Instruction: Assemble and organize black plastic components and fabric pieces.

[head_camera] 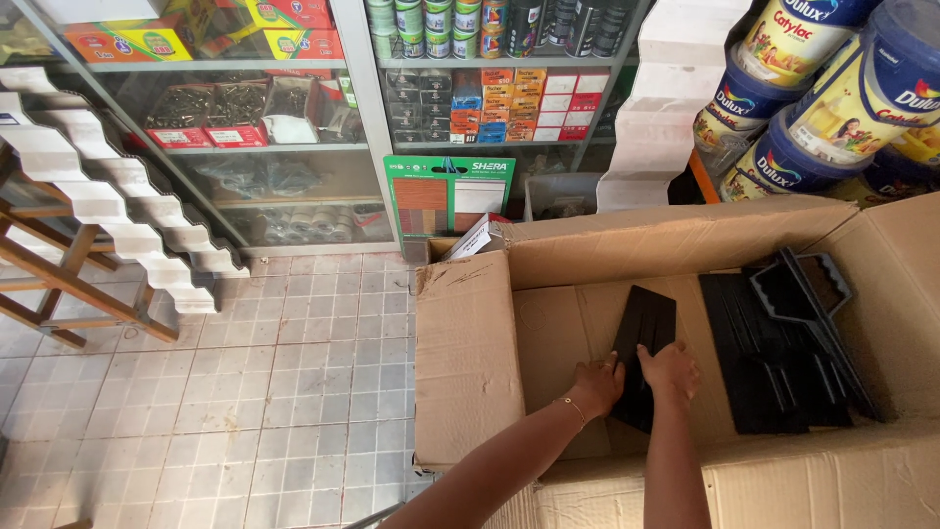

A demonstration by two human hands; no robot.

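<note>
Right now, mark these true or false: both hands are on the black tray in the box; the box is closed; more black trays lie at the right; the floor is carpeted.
1. Both the left hand and right hand rest on the black tray: true.
2. The cardboard box is closed: false, its flaps are open.
3. A stack of black trays lies at the right: true.
4. The floor is carpeted: false, it is tiled.
</note>
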